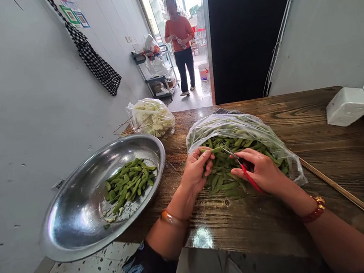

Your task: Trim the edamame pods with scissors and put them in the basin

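Observation:
My left hand (196, 166) pinches a green edamame pod (216, 150) by one end, its other end pointing right. Red-handled scissors (249, 176) are in my right hand (256, 169), with their blades at the pod's free tip. Beneath both hands lies a heap of edamame pods (219, 180), spilling out of a clear plastic bag (234, 123). To the left, a wide steel basin (74, 213) holds a smaller pile of pods (130, 181) and some trimmed bits. The basin looks tilted toward me and overhangs the table edge.
A bag of cauliflower pieces (153, 117) with thin sticks stands behind the basin. Bamboo skewers (347, 193) lie on the wooden table (319, 136) at right, near a white tissue pack (349, 105). Beyond, a person (180, 33) holding a bottle stands in the doorway beside a cart (157, 75).

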A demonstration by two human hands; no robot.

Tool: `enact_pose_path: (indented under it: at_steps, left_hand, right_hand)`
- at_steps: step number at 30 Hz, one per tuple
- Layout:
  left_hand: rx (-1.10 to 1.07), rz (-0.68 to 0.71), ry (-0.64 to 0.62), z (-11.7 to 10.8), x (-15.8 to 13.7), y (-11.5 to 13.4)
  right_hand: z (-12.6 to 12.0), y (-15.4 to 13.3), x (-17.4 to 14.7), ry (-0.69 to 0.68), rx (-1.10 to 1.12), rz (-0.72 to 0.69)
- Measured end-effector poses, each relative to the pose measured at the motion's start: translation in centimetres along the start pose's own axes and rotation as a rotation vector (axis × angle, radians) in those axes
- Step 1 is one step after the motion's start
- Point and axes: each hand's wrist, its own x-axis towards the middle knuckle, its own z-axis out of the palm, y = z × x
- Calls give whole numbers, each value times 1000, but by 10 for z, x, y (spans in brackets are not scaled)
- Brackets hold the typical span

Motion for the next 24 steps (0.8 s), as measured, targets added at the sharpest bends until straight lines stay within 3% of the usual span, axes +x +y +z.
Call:
enact_pose_path:
  at_steps: [24]
  left_hand:
    - [22,-135,-204,14,-12,-17]
  right_hand:
    - [6,-4,-2,21,1,-75]
